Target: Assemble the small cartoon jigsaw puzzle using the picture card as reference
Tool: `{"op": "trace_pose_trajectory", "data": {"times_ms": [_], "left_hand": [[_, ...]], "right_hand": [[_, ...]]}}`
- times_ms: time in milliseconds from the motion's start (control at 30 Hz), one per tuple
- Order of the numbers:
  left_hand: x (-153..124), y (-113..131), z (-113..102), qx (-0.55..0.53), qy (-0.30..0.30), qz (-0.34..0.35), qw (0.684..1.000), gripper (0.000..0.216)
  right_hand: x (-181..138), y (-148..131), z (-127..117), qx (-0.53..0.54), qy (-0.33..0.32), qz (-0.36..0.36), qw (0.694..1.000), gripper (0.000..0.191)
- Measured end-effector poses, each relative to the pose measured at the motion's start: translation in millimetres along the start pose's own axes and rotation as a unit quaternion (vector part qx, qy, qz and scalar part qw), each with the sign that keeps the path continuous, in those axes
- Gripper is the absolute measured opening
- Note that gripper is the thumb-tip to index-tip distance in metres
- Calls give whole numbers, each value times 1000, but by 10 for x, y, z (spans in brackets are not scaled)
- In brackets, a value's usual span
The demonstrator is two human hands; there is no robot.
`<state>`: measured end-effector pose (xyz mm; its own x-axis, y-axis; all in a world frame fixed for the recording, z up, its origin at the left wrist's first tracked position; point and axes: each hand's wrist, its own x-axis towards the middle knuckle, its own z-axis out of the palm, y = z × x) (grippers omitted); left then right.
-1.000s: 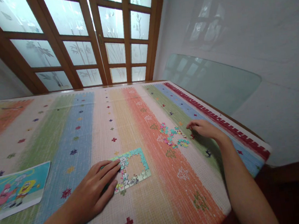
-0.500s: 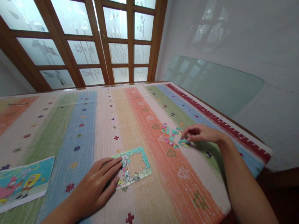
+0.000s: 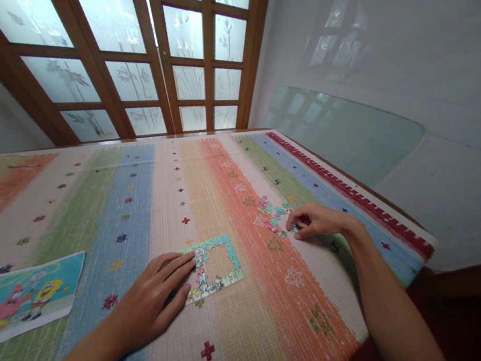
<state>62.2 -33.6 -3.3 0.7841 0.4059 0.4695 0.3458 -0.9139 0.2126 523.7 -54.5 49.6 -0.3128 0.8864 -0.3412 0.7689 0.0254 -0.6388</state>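
Loose pieces (image 3: 276,212) lie just left of the nearer, right hand (image 3: 318,219), its grip narrow, contents unclear; the left hand (image 3: 155,294) lies flat on the puzzle's (image 3: 200,257) left side.

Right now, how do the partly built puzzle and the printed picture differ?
Size: the printed picture looks larger, even cut off by the frame; the partly built puzzle is smaller.
Surface: the puzzle shows interlocking seams and a gap inside its border; the picture's visible part is unbroken.
Contact: the left hand covers the puzzle's left side; neither hand is on the picture.
Shared: both lie on the striped tablecloth and show turquoise.
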Motion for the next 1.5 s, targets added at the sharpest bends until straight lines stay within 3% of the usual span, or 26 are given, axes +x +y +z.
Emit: {"op": "trace_pose_trajectory", "data": {"times_ms": [400, 600, 933, 1033, 1233, 1500], "left_hand": [[-4, -2, -4, -7, -1, -6, 1000, 45], [3, -4, -3, -5, 1, 3, 1000, 44], [2, 8, 8, 11, 4, 5, 1000, 39], [6, 7, 7, 8, 7, 10, 1000, 39], [12, 10, 7, 3, 7, 5, 1000, 40], [34, 28, -4, 2, 7, 13, 1000, 39]], "right_hand": [[91, -83, 72, -11, 8, -17, 1000, 25], [109, -183, 141, 8, 6, 11, 1000, 9], [178, -408, 294, 77, 14, -88, 993, 12], [260, -539, 391, 102, 42, -134, 985, 14], [451, -797, 723, 75, 98, -134, 983, 15], [525, -1175, 1178, 29, 183, -236, 954, 10]]}}
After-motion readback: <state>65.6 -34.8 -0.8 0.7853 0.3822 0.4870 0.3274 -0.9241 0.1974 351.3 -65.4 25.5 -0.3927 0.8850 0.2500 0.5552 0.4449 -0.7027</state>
